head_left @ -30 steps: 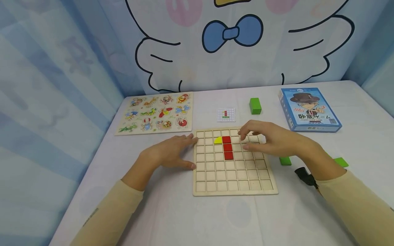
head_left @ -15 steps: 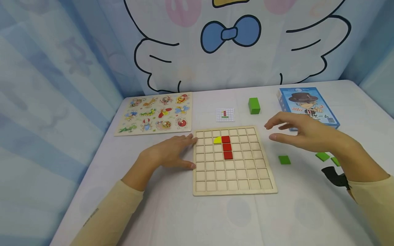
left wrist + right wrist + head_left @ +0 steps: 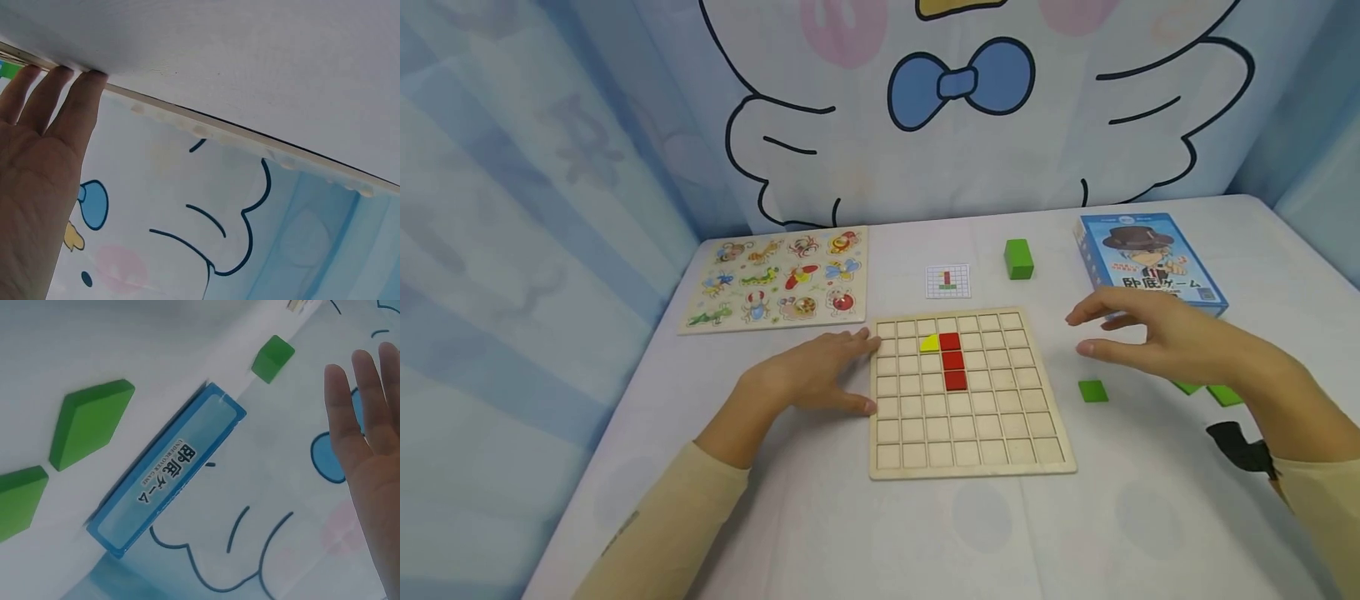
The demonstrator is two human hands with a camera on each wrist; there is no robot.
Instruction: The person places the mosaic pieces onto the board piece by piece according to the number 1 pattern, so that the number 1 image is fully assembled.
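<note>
A square wooden grid board (image 3: pixel 917 454) lies on the white table in the head view. Three red square tiles (image 3: pixel 952 361) form a column on it, with a small yellow piece (image 3: pixel 929 343) beside the top one. My left hand (image 3: pixel 812 372) rests against the board's left edge, fingertips and thumb touching it. My right hand (image 3: pixel 1180 333) hovers right of the board with its fingers apart, holding nothing. Below its fingertips lies a green tile (image 3: pixel 1093 392); two more green tiles, one marked here (image 3: pixel 1226 396), lie nearer the wrist, partly hidden by it.
Behind the board are a small printed grid card (image 3: pixel 947 282) and a green block (image 3: pixel 1018 259). A blue game box (image 3: pixel 1150 258) stands at the back right. An insect picture puzzle (image 3: pixel 778 279) lies at the back left. A printed curtain (image 3: pixel 962 158) hangs behind the table.
My right hand has moved right, off the board to above the green tiles' side, and a little lower since half a second ago. The left hand and the tiles have stayed put.
</note>
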